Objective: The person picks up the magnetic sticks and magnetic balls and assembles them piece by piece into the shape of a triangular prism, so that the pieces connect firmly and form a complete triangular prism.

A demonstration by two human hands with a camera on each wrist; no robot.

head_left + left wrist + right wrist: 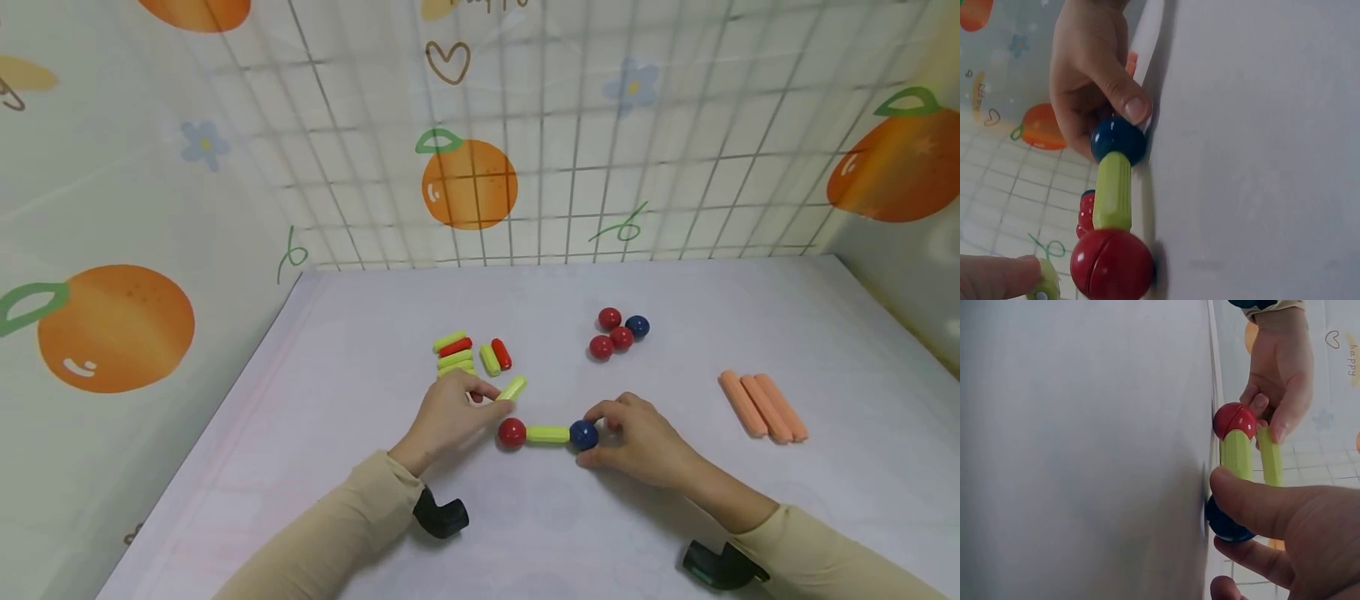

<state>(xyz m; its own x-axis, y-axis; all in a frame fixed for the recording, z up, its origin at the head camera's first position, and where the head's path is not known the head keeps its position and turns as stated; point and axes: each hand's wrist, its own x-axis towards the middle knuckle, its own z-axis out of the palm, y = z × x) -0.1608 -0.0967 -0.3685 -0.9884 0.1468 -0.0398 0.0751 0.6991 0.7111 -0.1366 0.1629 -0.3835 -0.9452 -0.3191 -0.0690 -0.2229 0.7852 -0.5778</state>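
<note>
A red ball [512, 432], a yellow-green rod [547, 434] and a blue ball [583, 435] are joined in a straight row on the table. My right hand [637, 442] holds the blue ball at the row's right end between thumb and fingers. Just behind the red ball, my left hand [457, 417] pinches a second yellow-green rod [513, 388] between thumb and fingertips. A round silvery spot shows on the end of this held rod [1044, 287] in the left wrist view. In the right wrist view the held rod [1270, 456] stands beside the joined row.
Short yellow-green and red rods [455, 346] lie behind my left hand, with a separate pair [495, 357] beside them. Several red balls [621, 337] and a blue ball [637, 326] sit farther back. Three long orange rods [763, 407] lie on the right.
</note>
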